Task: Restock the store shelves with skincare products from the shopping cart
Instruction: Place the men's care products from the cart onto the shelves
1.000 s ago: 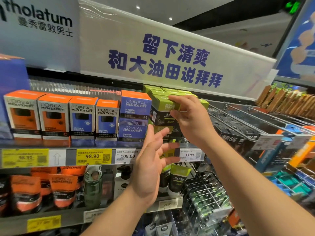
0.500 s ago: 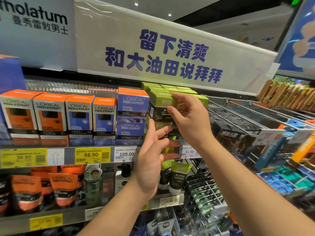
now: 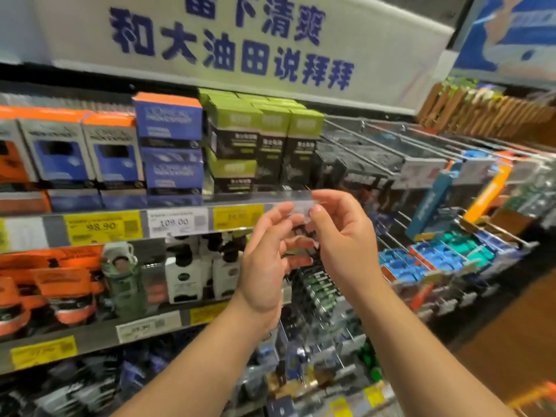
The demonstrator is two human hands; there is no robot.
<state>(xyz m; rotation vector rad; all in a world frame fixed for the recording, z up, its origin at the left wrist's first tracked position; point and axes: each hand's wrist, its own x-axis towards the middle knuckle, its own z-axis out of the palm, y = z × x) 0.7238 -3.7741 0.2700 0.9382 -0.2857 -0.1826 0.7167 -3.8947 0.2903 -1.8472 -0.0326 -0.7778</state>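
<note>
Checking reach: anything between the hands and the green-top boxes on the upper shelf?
Nothing visible. Left hand and right hand hover empty below the green-top boxes; only the clear shelf-edge lip runs along the front, low, under the box faces.

White banner [image 3: 240, 40] w/ blue lettering, wood floor [image 3: 511, 341]

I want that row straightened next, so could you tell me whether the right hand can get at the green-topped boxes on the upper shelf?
Probably yes: the right hand holds nothing and the green-topped boxes stand unobstructed just above it.
</note>
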